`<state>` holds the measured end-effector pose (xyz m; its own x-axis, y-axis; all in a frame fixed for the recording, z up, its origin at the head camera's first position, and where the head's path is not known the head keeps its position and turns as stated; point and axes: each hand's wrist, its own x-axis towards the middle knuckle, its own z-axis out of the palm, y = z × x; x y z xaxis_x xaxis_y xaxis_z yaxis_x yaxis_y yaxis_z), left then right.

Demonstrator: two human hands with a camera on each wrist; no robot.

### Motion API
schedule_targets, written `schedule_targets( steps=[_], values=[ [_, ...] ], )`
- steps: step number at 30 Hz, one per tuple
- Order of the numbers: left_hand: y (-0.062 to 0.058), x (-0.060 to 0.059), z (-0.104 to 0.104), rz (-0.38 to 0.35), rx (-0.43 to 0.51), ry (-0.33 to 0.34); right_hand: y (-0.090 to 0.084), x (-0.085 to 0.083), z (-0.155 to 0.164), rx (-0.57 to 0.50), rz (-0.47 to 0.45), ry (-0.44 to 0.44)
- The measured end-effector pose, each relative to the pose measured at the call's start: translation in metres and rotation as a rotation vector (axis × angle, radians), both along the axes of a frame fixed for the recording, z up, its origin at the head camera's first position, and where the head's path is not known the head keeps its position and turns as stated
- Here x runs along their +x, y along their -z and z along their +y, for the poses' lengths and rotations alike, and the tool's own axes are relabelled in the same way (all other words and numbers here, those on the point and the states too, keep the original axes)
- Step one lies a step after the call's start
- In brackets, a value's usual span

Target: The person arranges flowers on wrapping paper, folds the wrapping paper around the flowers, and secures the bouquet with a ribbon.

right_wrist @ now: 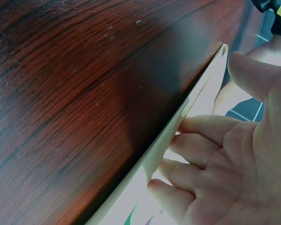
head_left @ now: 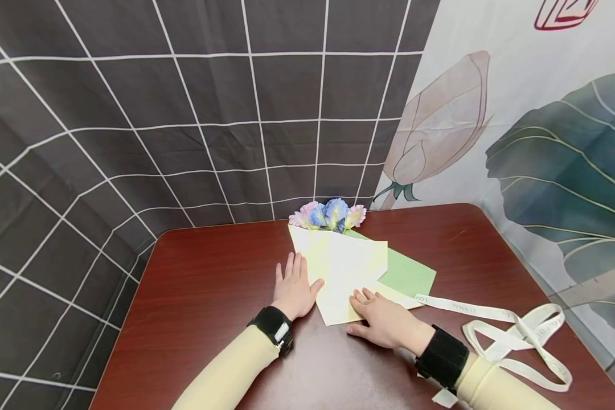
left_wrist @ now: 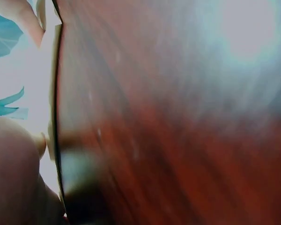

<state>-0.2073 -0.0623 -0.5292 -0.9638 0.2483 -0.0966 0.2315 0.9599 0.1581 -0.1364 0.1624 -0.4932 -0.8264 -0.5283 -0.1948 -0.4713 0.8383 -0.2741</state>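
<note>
A bouquet wrap of pale yellow and white paper (head_left: 338,256) lies on the table, a light green sheet (head_left: 407,273) showing from under its right side. Pink and blue flowers (head_left: 333,213) stick out at its far end. Along the wrap's left edge rests my left hand (head_left: 294,290), fingers straight and spread, thumb on the paper. With its fingers on the folded lower right flap, my right hand (head_left: 384,319) presses the paper down. In the right wrist view, the fingertips of the right hand (right_wrist: 220,159) touch the paper close to its folded edge.
A long white printed ribbon (head_left: 523,336) runs from the wrap's right corner and lies in loose loops at the right of the reddish-brown table (head_left: 210,285). Behind the table hang a dark grid-patterned cloth (head_left: 210,114) and a floral cloth (head_left: 451,188).
</note>
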Motion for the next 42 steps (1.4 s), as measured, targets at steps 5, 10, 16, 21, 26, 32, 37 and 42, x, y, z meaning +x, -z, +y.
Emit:
schedule_targets(
  steps=[5, 10, 16, 21, 26, 32, 37, 42],
  values=[
    [0.003, -0.018, -0.002, 0.008, -0.038, -0.047, 0.001, 0.000, 0.001, -0.006, -0.002, 0.005],
    [0.004, -0.036, -0.009, -0.027, -0.041, -0.035, 0.001, 0.001, 0.001, -0.003, -0.011, 0.013],
    [-0.007, -0.052, -0.020, -0.017, -0.018, -0.020, -0.001, 0.001, 0.001, -0.002, -0.014, 0.022],
    [-0.011, -0.058, -0.024, 0.015, -0.059, 0.022, -0.002, 0.001, 0.001, -0.004, -0.025, 0.023],
    [-0.005, -0.066, -0.028, 0.036, -0.066, 0.040, -0.002, 0.002, 0.000, -0.006, -0.023, 0.019],
    [0.002, -0.076, -0.032, 0.001, -0.042, 0.052, -0.001, 0.004, 0.000, -0.010, -0.023, 0.020],
    [-0.002, -0.081, -0.037, 0.015, -0.023, 0.067, 0.000, 0.003, 0.000, -0.014, -0.009, 0.020],
    [0.001, -0.078, -0.038, 0.034, -0.007, 0.102, 0.001, 0.002, -0.001, -0.011, 0.000, 0.028]
  ],
)
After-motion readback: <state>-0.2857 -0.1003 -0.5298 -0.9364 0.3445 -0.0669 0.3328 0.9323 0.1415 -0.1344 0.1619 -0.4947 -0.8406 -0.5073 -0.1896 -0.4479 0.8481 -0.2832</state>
